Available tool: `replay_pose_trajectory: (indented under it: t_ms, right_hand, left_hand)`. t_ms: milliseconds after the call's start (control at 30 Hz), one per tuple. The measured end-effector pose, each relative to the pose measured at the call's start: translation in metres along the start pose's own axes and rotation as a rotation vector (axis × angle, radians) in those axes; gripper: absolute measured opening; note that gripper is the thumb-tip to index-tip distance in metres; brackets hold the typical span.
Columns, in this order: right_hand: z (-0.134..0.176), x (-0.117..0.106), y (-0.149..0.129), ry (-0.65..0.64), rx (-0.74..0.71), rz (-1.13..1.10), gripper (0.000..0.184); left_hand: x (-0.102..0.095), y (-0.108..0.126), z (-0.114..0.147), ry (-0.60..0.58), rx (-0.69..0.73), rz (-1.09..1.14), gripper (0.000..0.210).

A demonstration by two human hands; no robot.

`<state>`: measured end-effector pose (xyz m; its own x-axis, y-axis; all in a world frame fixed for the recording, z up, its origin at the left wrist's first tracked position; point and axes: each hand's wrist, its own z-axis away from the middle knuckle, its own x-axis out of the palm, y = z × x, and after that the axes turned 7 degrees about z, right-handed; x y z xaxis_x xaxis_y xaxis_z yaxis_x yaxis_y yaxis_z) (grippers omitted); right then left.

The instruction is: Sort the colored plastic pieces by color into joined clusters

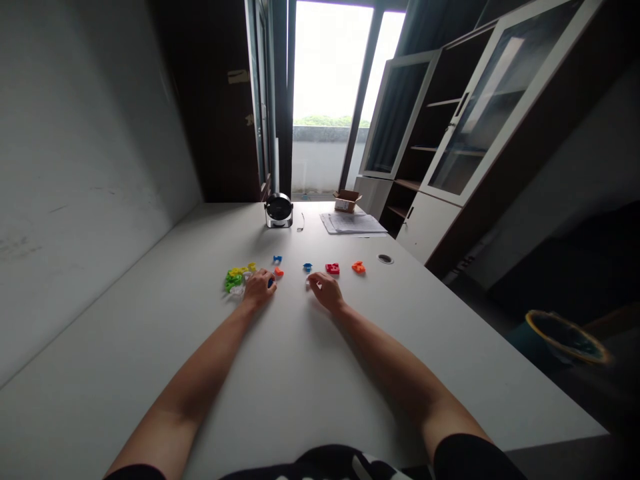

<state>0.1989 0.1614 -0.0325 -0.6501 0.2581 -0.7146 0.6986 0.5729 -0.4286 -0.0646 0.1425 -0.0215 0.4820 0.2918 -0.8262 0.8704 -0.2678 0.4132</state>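
Note:
My left hand (pixel 259 288) is curled at the right edge of a loose pile of small plastic pieces. A dark blue piece (pixel 271 283) shows between its thumb and fingers. Under and beside that hand lie yellow pieces (pixel 235 272), green pieces (pixel 233 281) and white pieces (pixel 237 291). An orange-red piece (pixel 279 271) rests just past its fingertips, with a blue piece (pixel 277 259) farther back. My right hand (pixel 326 291) pinches a white piece (pixel 309 283) at the tabletop. Beyond it are a blue piece (pixel 307 267), red pieces (pixel 333 268) and orange pieces (pixel 358 267).
The white table (pixel 295 387) meets a wall on the left. At its far end stand a round black-and-silver device (pixel 279 210), papers (pixel 357 223) and an open cardboard box (pixel 347 201). A cable hole (pixel 385 259) sits near the right edge. A bin (pixel 565 337) is on the floor.

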Motion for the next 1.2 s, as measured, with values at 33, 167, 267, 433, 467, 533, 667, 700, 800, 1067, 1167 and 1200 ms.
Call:
replay_pose_trajectory:
  t_ms: [33, 167, 267, 433, 467, 533, 667, 700, 800, 1067, 1167, 1200]
  right_hand:
    - [0.0, 0.0, 0.0, -0.002, 0.0, 0.002, 0.018]
    - [0.0, 0.001, 0.0, -0.004, -0.007, -0.003, 0.018]
    - [0.0, 0.001, 0.001, -0.009, -0.017, -0.004, 0.018]
    - [0.001, -0.001, -0.002, -0.018, -0.056, 0.007, 0.017]
    - [0.001, -0.002, -0.003, -0.025, -0.062, 0.011, 0.018]
    - [0.001, -0.003, -0.006, -0.04, -0.076, 0.022, 0.018]
    - [0.002, -0.005, -0.013, -0.048, -0.133, 0.038, 0.019]
    - [0.002, -0.006, -0.015, -0.046, -0.146, 0.044, 0.019]
    - [0.003, -0.008, -0.021, -0.044, -0.181, 0.062, 0.026]
    - [0.001, -0.006, -0.023, 0.018, -0.312, 0.077, 0.024]
    - [0.001, -0.004, -0.021, 0.012, -0.333, 0.075, 0.02]
    - [0.001, -0.003, -0.02, 0.007, -0.34, 0.072, 0.019]
  left_hand:
    - [-0.001, 0.001, 0.0, -0.01, -0.004, -0.002, 0.011]
    - [-0.004, 0.004, 0.001, -0.05, 0.004, 0.007, 0.005]
    - [-0.005, 0.005, 0.001, -0.043, 0.028, 0.041, 0.015]
    - [-0.005, 0.01, 0.001, 0.021, 0.068, 0.176, 0.025]
    - [-0.004, 0.012, 0.001, 0.039, 0.063, 0.235, 0.024]
    - [0.0, 0.018, 0.001, 0.065, 0.031, 0.397, 0.021]
    - [0.012, 0.03, 0.001, 0.054, -0.071, 0.806, 0.025]
    - [0.015, 0.032, 0.001, 0.037, -0.092, 0.906, 0.028]
    - [0.02, 0.039, 0.003, -0.043, -0.128, 1.12, 0.039]
    - [0.021, 0.042, 0.007, -0.122, -0.104, 1.119, 0.042]
    - [0.022, 0.041, 0.008, -0.17, -0.087, 1.073, 0.04]
    - [0.022, 0.041, 0.008, -0.185, -0.078, 1.06, 0.039]
